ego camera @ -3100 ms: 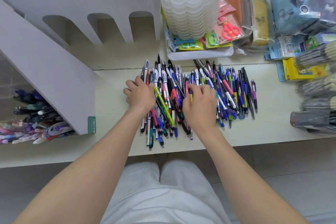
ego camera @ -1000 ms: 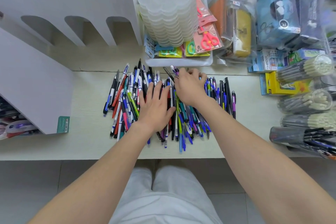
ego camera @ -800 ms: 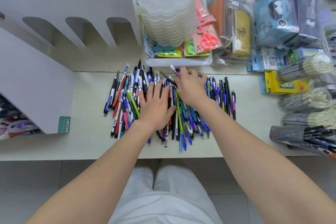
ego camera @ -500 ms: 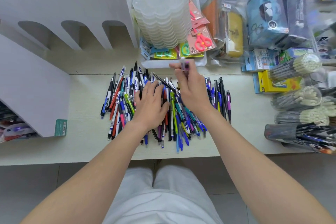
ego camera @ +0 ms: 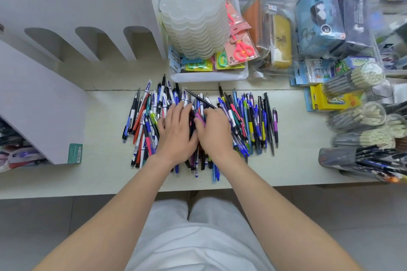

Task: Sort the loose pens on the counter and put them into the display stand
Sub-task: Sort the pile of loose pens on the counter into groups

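Observation:
A heap of loose pens (ego camera: 248,121) in blue, red, black, green and purple lies in the middle of the pale counter (ego camera: 99,174). My left hand (ego camera: 176,134) rests palm down on the heap's left half and holds nothing. My right hand (ego camera: 217,132) sits right beside it on the heap, thumb and fingers pinching a purple-pink pen (ego camera: 199,117) that lies low between the two hands. The white display stand (ego camera: 44,103) slopes along the left, with arched slots (ego camera: 90,42) behind it. Sorted pens (ego camera: 19,156) show in its lower left opening.
A stack of clear scalloped trays (ego camera: 193,17) stands in a white bin (ego camera: 209,76) with scissors packs just behind the heap. Clear tubes of pens (ego camera: 356,116), a yellow box (ego camera: 326,100) and bagged goods crowd the right. The counter's front edge (ego camera: 286,185) is near my legs.
My right hand lifted a purple pen above the heap's far edge, then came back down beside my left hand with it. My left hand stayed flat on the pens.

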The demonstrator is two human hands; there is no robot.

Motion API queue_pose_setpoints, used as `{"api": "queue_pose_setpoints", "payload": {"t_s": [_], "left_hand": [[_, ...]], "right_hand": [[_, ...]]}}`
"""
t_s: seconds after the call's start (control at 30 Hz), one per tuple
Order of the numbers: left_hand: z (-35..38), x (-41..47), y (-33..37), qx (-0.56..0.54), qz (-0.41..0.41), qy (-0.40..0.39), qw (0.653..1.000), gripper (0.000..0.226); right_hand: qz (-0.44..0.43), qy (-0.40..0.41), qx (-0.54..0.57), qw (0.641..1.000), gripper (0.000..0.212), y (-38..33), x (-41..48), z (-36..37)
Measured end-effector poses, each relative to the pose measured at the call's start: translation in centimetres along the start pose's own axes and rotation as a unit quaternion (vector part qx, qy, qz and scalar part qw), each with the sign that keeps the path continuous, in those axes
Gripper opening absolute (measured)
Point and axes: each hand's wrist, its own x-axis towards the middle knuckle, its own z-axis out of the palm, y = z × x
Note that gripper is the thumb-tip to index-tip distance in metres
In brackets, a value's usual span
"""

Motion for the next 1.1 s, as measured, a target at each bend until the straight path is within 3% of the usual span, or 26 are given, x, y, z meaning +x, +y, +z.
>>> {"api": "queue_pose_setpoints", "payload": {"t_s": [0.13,0.3,0.43,0.6,0.7,0.83,0.97,1.1], "left_hand": [[1.0,-0.1,-0.3,0.063,0.002,-0.048,0.997,0.078],[1.2,0.6,0.3,0.088,0.002,-0.045,0.995,0.073],[0.8,1.3,0.2,0.086,-0.004,-0.034,0.996,0.079],[0.7,1.8,0.7,0.077,-0.057,0.002,0.995,0.072],[0.8,1.9,1.0,0.066,-0.057,0.007,0.996,0.068],[1.2,1.2,0.5,0.032,-0.030,-0.001,0.999,0.068],[0.6,0.7,-0.1,-0.009,0.000,0.002,1.000,0.090],[-0.2,0.8,-0.2,-0.036,0.046,-0.031,0.998,0.096]], "right_hand": [[-0.026,0.017,-0.032,0.999,0.028,1.5,-1.0,-1.1],[-0.062,-0.003,-0.069,0.996,0.021,2.9,-0.2,-2.0],[-0.028,0.086,-0.078,0.993,0.024,3.1,2.9,-3.0],[-0.043,-0.028,-0.236,0.971,0.021,4.1,6.6,-2.3],[-0.047,-0.032,-0.278,0.959,0.015,3.8,7.4,-2.2],[-0.034,-0.058,-0.270,0.961,0.010,3.7,8.2,-2.1],[-0.012,-0.057,-0.247,0.967,0.005,3.5,9.0,-1.9],[0.010,-0.060,-0.222,0.973,0.003,3.2,9.5,-1.4]]}}
